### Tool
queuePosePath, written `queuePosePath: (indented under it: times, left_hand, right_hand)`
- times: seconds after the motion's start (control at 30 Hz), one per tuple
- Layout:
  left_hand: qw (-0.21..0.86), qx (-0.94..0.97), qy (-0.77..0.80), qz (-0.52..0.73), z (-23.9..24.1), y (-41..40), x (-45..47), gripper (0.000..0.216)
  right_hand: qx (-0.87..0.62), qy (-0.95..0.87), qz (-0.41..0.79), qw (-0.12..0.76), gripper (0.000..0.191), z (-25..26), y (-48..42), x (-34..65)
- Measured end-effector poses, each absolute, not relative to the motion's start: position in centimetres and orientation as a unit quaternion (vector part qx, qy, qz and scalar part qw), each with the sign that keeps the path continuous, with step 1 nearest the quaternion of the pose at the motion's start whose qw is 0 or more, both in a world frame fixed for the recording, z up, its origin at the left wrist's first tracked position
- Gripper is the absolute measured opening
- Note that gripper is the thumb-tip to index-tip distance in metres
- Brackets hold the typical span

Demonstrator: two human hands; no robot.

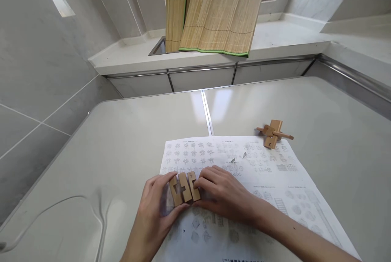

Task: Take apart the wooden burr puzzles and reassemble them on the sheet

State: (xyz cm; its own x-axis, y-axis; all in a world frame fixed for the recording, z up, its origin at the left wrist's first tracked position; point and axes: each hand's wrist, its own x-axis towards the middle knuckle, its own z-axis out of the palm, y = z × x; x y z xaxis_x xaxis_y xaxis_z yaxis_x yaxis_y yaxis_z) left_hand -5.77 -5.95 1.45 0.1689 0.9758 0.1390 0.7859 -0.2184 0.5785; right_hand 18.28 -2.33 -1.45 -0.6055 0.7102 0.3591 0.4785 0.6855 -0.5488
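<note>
Three notched wooden puzzle pieces stand side by side on a printed paper sheet point(262, 201), with narrow gaps between them. My left hand point(154, 207) is closed around the left piece point(175, 197), index finger at its top end and thumb along the lower end of the row. The middle piece point(184, 186) is between the other two, its notch visible. Against the right piece point(192, 180), which bears a small mark, rest the bent fingers of my right hand point(218, 190); the thumb is under its lower end.
An interlocked wooden puzzle point(273, 133) marked "2" sits over the sheet's far right corner. A white cable point(99, 217) runs across the left of the pale table point(137, 131). Beyond stands a ledge with a hanging bamboo blind point(220, 13).
</note>
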Motion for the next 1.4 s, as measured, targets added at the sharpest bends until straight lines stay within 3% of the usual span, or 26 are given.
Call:
queuePosePath:
  times: [0.13, 0.3, 0.53, 0.83, 1.4]
  left_hand:
    - [0.246, 0.667, 0.641, 0.289, 1.5, -6.9, -6.3, 0.061]
    - [0.322, 0.606, 0.651, 0.324, 1.9, -7.9, -6.0, 0.063]
    - [0.328, 0.585, 0.657, 0.345, 2.8, -8.5, -4.6, 0.065]
    - [0.311, 0.627, 0.602, 0.385, 2.7, -9.4, -4.5, 0.065]
    - [0.311, 0.651, 0.586, 0.368, 3.3, -9.2, -5.1, 0.074]
  right_hand:
    - [-0.36, -0.828, 0.255, 0.346, 0.02, -1.0, -2.4, 18.3]
    - [-0.363, -0.726, 0.419, 0.406, 0.02, 0.2, -2.7, 18.4]
    - [-0.311, -0.687, 0.533, 0.384, 0.028, 0.2, -3.8, 17.8]
    - [-0.314, -0.704, 0.485, 0.413, 0.018, -1.3, -4.5, 17.0]
    - [-0.315, -0.711, 0.478, 0.408, 0.02, -0.7, -5.0, 17.1]
